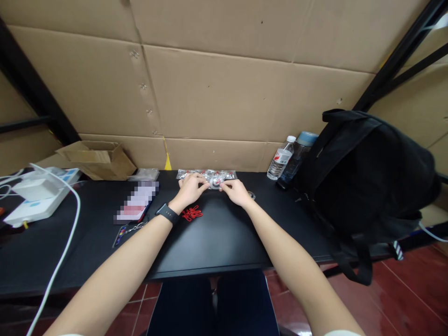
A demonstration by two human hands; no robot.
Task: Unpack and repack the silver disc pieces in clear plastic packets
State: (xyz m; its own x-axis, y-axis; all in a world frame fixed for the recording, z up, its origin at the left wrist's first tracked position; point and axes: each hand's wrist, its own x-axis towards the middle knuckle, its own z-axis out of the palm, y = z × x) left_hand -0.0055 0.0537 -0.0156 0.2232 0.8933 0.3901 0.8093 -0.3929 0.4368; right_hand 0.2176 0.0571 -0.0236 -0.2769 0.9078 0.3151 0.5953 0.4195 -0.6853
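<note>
A small clear plastic packet [216,181] with a round, silvery thing and a red mark in it lies between my two hands. My left hand [192,188], below a black watch, pinches its left edge. The thumb and forefinger of my right hand [236,191] close on the right edge. Just behind, a row of clear packets with red marks [229,174] lies along the back of the table, partly hidden by my fingers. A knotted red cord [192,213] rests near my left wrist. Beside my right wrist a small ring-like object [251,195] is partly covered.
On the black table [217,242], a phone [137,203] with a keychain [121,235], a paper bag [101,161] and a power strip [38,200] with white cables are at left. A water bottle [280,158], a blue-lidded bottle [297,156] and a black backpack [371,182] stand at right. Cardboard [217,93] walls the back.
</note>
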